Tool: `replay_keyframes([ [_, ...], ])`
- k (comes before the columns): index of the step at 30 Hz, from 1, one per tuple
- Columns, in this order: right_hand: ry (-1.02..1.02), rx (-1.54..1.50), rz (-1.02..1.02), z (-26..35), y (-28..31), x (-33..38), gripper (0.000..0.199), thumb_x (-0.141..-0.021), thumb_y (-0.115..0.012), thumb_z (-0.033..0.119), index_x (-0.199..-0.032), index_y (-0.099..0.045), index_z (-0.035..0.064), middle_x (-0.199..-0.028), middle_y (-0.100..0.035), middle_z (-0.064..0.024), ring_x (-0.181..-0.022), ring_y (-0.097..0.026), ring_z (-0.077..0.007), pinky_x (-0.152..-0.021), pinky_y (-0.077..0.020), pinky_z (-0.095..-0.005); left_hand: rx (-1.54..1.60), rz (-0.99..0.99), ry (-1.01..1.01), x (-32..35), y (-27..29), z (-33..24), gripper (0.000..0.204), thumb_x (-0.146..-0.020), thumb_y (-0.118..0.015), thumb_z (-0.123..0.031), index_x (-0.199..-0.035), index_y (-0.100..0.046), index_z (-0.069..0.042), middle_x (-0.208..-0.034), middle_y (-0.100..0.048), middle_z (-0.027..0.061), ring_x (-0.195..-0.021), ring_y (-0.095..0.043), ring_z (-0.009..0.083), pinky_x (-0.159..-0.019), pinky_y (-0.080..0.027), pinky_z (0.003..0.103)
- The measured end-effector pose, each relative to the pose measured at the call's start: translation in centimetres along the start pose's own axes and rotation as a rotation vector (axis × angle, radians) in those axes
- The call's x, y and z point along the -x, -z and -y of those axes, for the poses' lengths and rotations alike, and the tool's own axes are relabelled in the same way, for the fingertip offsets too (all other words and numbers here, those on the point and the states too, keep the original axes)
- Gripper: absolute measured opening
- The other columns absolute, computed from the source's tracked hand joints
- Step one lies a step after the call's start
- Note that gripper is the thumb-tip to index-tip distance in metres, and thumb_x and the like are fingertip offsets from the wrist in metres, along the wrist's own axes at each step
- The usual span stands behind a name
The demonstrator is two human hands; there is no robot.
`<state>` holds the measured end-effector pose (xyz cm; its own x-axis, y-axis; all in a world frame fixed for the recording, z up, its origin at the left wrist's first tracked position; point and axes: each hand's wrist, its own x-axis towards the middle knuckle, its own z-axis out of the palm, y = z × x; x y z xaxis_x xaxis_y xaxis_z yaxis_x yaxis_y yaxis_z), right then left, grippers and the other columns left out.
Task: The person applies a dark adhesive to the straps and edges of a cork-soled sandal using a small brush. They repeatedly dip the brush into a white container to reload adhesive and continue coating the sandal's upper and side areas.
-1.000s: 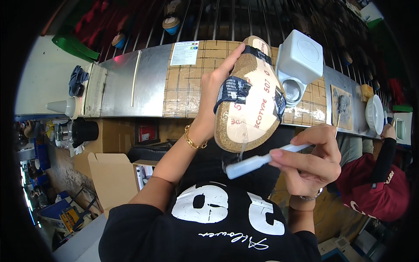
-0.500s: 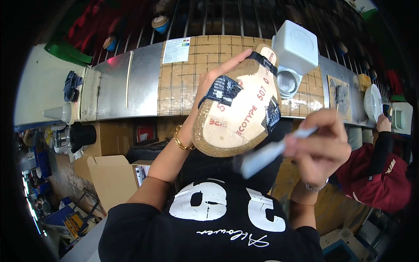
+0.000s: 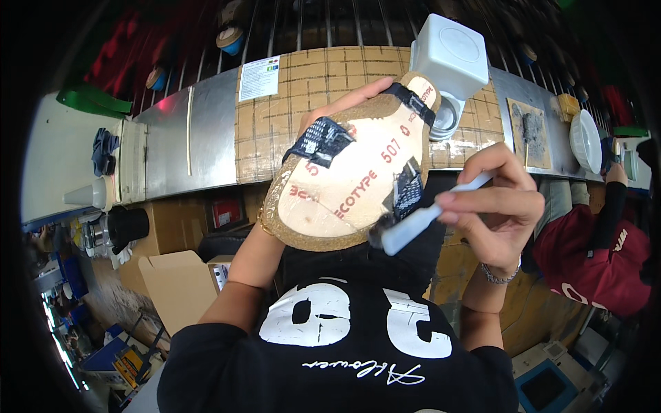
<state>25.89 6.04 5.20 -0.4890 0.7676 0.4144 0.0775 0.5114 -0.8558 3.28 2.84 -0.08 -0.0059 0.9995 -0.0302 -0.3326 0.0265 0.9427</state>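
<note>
My left hand supports a sandal from behind and beneath, its underside turned up. That underside has a pale insole board with red print, a brown cork-like rim, and dark woven straps folded over its edges. Part of my left hand is hidden behind the sandal. A brush with a pale blue handle is pinched between the thumb and fingers of my right hand. Its dark bristles are at the sandal's near right edge; whether they touch it I cannot tell.
Beyond the sandal, a white plastic container with a round spout cup stands on the cardboard-covered bench. Rightward are a stained board, a white bowl and a co-worker in a maroon top. An open carton stands lower left.
The brush has moved up and left to the sandal's edge, with my right hand slowing from a blur. The sandal has shifted slightly left in view.
</note>
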Motion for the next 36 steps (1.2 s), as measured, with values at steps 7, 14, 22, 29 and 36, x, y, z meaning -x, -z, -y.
replay_keyframes([
  [7, -0.021, 0.027, -0.23, 0.0, -0.1, 0.1, 0.028, -0.068, -0.085, 0.0, -0.094, -0.082, 0.0102, -0.085, -0.061, -0.0034, -0.074, -0.055, -0.0113, -0.064, -0.0408, -0.023, -0.401, -0.081, -0.232, -0.5, 0.2, 1.4, 0.074, -0.078, -0.081, -0.02, -0.146, -0.054, -0.009, -0.131, -0.067, 0.015, -0.115, -0.067, 0.0199, -0.098, -0.053, 0.033],
  [14, 0.124, 0.462, -0.113, 2.1, -1.9, 1.8, 0.035, -0.064, -0.084, 0.007, -0.094, -0.083, 0.0243, -0.076, -0.058, 0.0011, -0.069, -0.053, -0.0128, -0.064, -0.0366, -0.0265, -0.539, -0.247, -0.326, -0.6, 0.9, 2.2, 0.076, -0.076, -0.08, -0.015, -0.147, -0.052, -0.008, -0.127, -0.069, 0.0162, -0.107, -0.07, 0.0169, -0.09, -0.056, 0.03],
  [22, -0.058, 0.153, -0.416, -5.2, 2.9, -2.5, 0.015, -0.085, -0.079, 0.01, -0.099, -0.08, 0.0044, -0.085, -0.065, -0.0029, -0.08, -0.056, -0.0097, -0.07, -0.0411, -0.0245, -0.114, -0.167, -0.409, 1.5, 3.7, 5.5, 0.06, -0.085, -0.079, -0.016, -0.137, -0.048, -0.008, -0.134, -0.058, 0.0124, -0.121, -0.06, 0.019, -0.101, -0.053, 0.037],
  [29, -0.104, 0.706, -0.147, -10.8, 4.4, -0.2, 0.012, -0.083, -0.078, 0.015, -0.092, -0.081, 0.0081, -0.075, -0.058, -0.0045, -0.07, -0.053, -0.0186, -0.069, -0.0369, -0.0324, 0.367, -0.527, -0.167, 0.1, 2.7, 1.2, 0.123, -0.068, -0.044, -0.098, -0.152, -0.035, -0.008, -0.141, -0.053, 0.0169, -0.121, -0.06, 0.0341, -0.108, -0.043, 0.056],
  [36, -0.133, 0.748, -0.118, -10.2, 4.0, -0.2, 0.015, -0.086, -0.077, 0.019, -0.094, -0.079, 0.0069, -0.073, -0.059, -0.005, -0.067, -0.053, -0.0179, -0.069, -0.0378, -0.0317, 0.806, 0.134, 0.003, -0.9, 3.3, 2.9, 0.119, -0.082, -0.025, -0.094, -0.147, -0.036, 0.005, -0.088, -0.066, 0.0254, -0.071, -0.07, 0.0335, -0.088, -0.056, 0.048],
])
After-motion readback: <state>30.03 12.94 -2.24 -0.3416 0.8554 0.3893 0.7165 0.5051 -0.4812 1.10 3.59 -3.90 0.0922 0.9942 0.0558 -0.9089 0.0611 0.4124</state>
